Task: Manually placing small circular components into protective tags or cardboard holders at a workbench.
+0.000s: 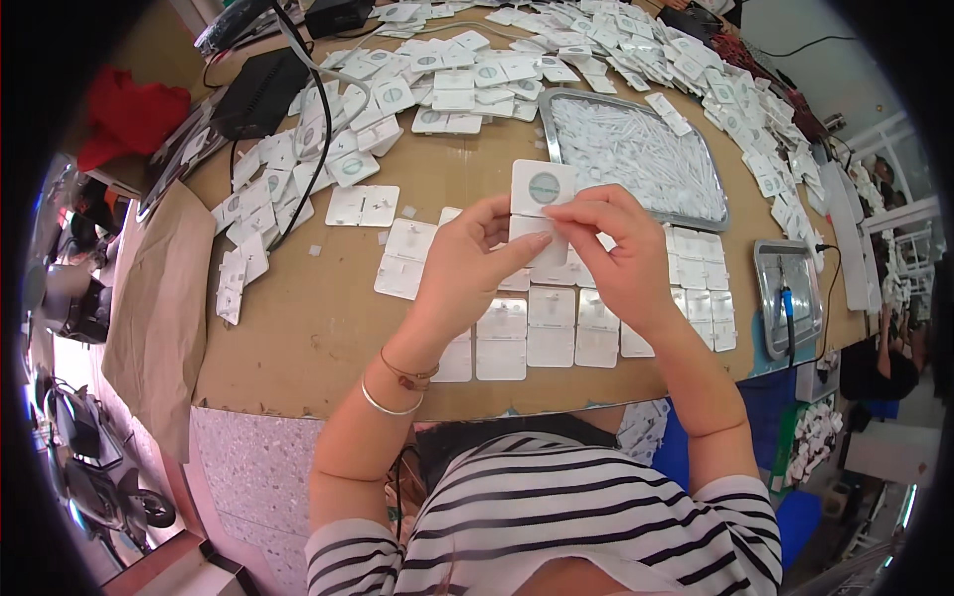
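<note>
In front of me, above the table, my left hand (462, 263) grips a white two-part plastic card (543, 177) by its left side. Its upper square bears a round grey-green label. My right hand (624, 253) pinches the card's right side near the line between its two halves. Whatever may lie under the right fingertips is too small to make out. Below and around both hands, rows of similar white plastic cards (501, 338) lie on the brown table, small metal parts showing on some. Another open card (363, 206) lies to the left.
A metal tray (722, 199) of thin white strips stands behind my right hand. At right, a smaller tray (770, 260) holds a blue-handled pen-shaped tool (788, 306). Heaped cards (487, 74) cover the far side. A black box (260, 94) and black cable (326, 149) sit left.
</note>
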`<action>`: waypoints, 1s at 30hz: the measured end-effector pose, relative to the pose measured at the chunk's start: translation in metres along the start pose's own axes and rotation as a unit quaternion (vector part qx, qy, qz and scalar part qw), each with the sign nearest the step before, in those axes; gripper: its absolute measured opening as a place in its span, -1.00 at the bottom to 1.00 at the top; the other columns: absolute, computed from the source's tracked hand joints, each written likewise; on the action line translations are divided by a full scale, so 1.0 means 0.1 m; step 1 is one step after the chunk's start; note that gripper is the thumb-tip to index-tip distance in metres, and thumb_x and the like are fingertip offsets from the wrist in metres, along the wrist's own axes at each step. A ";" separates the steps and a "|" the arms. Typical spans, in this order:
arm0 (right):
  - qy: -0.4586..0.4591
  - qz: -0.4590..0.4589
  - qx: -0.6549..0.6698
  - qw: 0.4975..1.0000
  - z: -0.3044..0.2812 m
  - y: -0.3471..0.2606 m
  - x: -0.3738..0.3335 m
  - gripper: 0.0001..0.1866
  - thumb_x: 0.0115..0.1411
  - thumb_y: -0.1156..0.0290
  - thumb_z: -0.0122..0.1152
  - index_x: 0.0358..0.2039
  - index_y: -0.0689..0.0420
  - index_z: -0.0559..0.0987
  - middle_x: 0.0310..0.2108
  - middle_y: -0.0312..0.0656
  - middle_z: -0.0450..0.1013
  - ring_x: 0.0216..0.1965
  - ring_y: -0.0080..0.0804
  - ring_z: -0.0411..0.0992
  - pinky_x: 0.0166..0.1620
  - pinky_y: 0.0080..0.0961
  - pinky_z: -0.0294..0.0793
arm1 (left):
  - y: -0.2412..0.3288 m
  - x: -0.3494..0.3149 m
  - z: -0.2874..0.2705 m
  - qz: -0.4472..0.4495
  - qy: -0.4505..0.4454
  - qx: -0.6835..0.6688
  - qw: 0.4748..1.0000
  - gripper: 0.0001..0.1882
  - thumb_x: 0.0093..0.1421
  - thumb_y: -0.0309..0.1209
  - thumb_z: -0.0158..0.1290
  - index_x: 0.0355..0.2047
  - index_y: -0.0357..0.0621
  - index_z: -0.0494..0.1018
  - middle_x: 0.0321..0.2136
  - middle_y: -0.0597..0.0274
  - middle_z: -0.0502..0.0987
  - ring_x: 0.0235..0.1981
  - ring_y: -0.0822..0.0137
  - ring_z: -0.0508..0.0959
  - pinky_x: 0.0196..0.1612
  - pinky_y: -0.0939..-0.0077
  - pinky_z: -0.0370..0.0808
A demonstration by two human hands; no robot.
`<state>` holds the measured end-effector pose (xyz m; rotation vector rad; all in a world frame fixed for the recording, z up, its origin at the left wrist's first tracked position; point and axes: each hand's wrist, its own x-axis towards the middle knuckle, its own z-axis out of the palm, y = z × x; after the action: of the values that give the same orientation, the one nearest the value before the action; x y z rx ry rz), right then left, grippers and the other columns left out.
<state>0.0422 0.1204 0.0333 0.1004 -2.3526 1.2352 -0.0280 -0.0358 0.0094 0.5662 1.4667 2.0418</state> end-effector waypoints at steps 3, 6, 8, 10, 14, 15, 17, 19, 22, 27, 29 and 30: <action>-0.003 -0.003 0.007 1.000 -0.01 0.02 0.00 -0.85 0.00 0.62 0.24 -0.36 0.17 0.60 -0.41 -0.28 0.42 -0.41 -0.58 0.37 -0.33 -0.65 0.37 | 0.01 -0.01 -0.01 -0.017 -0.005 0.002 1.000 -0.58 0.13 -0.57 0.07 0.00 -0.41 0.28 -0.16 0.14 0.46 -0.15 0.43 0.47 -0.07 0.54 0.45; -0.014 0.091 0.010 0.996 -0.04 0.00 0.01 -0.84 -0.01 0.58 0.27 -0.36 0.19 0.55 -0.42 -0.31 0.43 -0.41 -0.63 0.33 -0.32 -0.67 0.34 | -0.01 -0.02 0.00 0.008 -0.002 -0.008 1.000 -0.62 0.15 -0.44 0.08 -0.05 -0.39 0.36 -0.24 0.16 0.51 -0.21 0.47 0.48 -0.14 0.59 0.43; -0.009 0.096 0.048 0.994 -0.04 0.02 0.02 -0.80 -0.03 0.56 0.31 -0.36 0.19 0.49 -0.41 -0.32 0.43 -0.41 -0.66 0.29 -0.32 -0.68 0.33 | 0.05 -0.04 0.01 -0.017 0.011 0.005 1.000 -0.67 0.20 -0.38 0.04 -0.10 -0.38 0.40 -0.29 0.18 0.52 -0.25 0.49 0.48 -0.18 0.62 0.42; -0.001 0.134 0.080 0.988 -0.01 0.04 0.04 -0.79 -0.02 0.54 0.31 -0.37 0.20 0.47 -0.42 -0.32 0.43 -0.40 -0.66 0.29 -0.32 -0.68 0.33 | 0.03 -0.04 0.00 -0.022 0.023 0.012 0.999 -0.68 0.21 -0.36 0.02 -0.12 -0.37 0.42 -0.31 0.20 0.52 -0.27 0.50 0.48 -0.20 0.63 0.41; 0.006 0.286 0.237 0.928 0.02 0.05 0.07 -0.81 0.02 0.49 0.31 -0.40 0.21 0.46 -0.45 -0.33 0.43 -0.42 -0.66 0.30 -0.32 -0.69 0.34 | 0.02 -0.05 0.00 -0.042 0.044 -0.002 0.998 -0.69 0.23 -0.34 0.00 -0.14 -0.35 0.43 -0.31 0.21 0.51 -0.31 0.51 0.46 -0.24 0.65 0.40; 0.005 0.286 0.238 0.928 0.01 0.10 0.05 -0.81 0.02 0.49 0.31 -0.40 0.21 0.46 -0.45 -0.33 0.43 -0.42 -0.66 0.30 -0.32 -0.69 0.34 | -0.01 -0.05 0.00 -0.043 0.045 -0.001 0.998 -0.69 0.23 -0.34 0.00 -0.14 -0.35 0.43 -0.31 0.21 0.51 -0.31 0.51 0.46 -0.24 0.65 0.40; -0.082 0.314 0.296 0.898 -0.05 0.23 -0.03 -0.83 0.06 0.46 0.29 -0.42 0.21 0.47 -0.47 -0.34 0.42 -0.43 -0.64 0.33 -0.33 -0.67 0.35 | -0.08 -0.06 0.01 0.032 0.053 0.125 0.990 -0.68 0.22 -0.33 0.00 -0.13 -0.34 0.43 -0.25 0.18 0.49 -0.31 0.48 0.46 -0.23 0.63 0.40; -0.041 0.262 0.229 0.937 -0.01 0.23 -0.13 -0.84 0.04 0.44 0.31 -0.46 0.20 0.49 -0.52 -0.33 0.41 -0.48 -0.62 0.33 -0.37 -0.65 0.33 | -0.06 -0.06 0.02 0.043 0.042 0.131 0.990 -0.67 0.22 -0.32 0.00 -0.13 -0.34 0.42 -0.23 0.17 0.48 -0.29 0.45 0.46 -0.22 0.60 0.40; 0.016 0.119 0.047 0.992 0.02 0.12 -0.13 -0.85 0.02 0.46 0.31 -0.47 0.20 0.50 -0.54 -0.30 0.41 -0.49 -0.56 0.35 -0.40 -0.61 0.33 | -0.09 -0.03 -0.02 0.056 0.035 0.103 0.992 -0.65 0.22 -0.34 -0.02 -0.08 -0.35 0.38 -0.20 0.14 0.46 -0.24 0.40 0.47 -0.19 0.53 0.42; 0.018 -0.266 -0.222 0.938 0.02 0.29 -0.05 -0.74 -0.13 0.61 0.30 -0.35 0.15 0.54 -0.43 -0.18 0.46 -0.43 -0.25 0.42 -0.34 -0.45 0.36 | 0.10 -0.01 -0.01 -0.188 0.024 -0.258 0.947 -0.57 0.22 -0.45 -0.06 0.06 -0.40 0.21 -0.16 0.07 0.46 -0.17 0.35 0.51 -0.14 0.49 0.48; -0.021 -0.282 -0.240 0.928 0.01 0.36 0.01 -0.71 -0.12 0.64 0.26 -0.31 0.11 0.55 -0.35 -0.21 0.48 -0.40 -0.25 0.43 -0.31 -0.40 0.38 | 0.02 -0.02 -0.02 -0.109 0.052 -0.171 0.978 -0.55 0.21 -0.52 -0.09 0.09 -0.42 0.13 -0.14 0.04 0.45 -0.16 0.33 0.52 -0.13 0.51 0.50; 0.010 -0.271 -0.250 0.929 -0.03 0.44 0.12 -0.74 -0.07 0.64 0.22 -0.30 0.12 0.55 -0.34 -0.20 0.48 -0.39 -0.25 0.43 -0.30 -0.41 0.39 | 0.02 0.01 -0.09 -0.090 0.012 -0.161 0.983 -0.58 0.21 -0.54 -0.10 0.07 -0.42 0.16 -0.14 0.05 0.45 -0.17 0.34 0.52 -0.13 0.51 0.50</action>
<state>0.0208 0.1506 0.0070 0.5211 -2.3157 0.3600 -0.0350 -0.0418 0.0084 0.2664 1.1220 2.0864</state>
